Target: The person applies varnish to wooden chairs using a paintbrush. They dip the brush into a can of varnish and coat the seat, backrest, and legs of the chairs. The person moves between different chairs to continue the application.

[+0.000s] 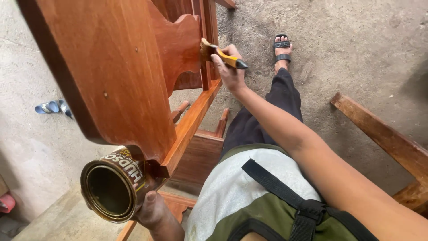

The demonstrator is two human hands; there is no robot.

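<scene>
Far left on the concrete floor [356, 40] lies a pair of blue sandals [53, 107], well apart from the work. Next comes the big reddish-brown wooden frame [116, 76], its broad glossy panel tilted across the upper left and its rails running down toward the person.

Low beside the frame's bottom edge the left hand [154, 207] comes up from below, wrist bent, fingers [150, 196] wrapped round the side of an open round tin [111, 185] — the thumb lies across the label and the tin is tipped so its dark mouth faces outward, its rim stained brown.

Further right, the right arm stretches forward and slightly leftward from the shoulder, nearly straight, over a dark trouser leg. The right hand [229, 71] pinches the yellow handle of a paintbrush [220, 54] between thumb and curled fingers — the bristles press against the scalloped edge of the frame's upright panel, handle end pointing right.

Beyond the hand a foot in a black sandal [281, 51] rests on the floor. At the far right edge a separate wooden beam [383, 134] slants across the concrete
</scene>
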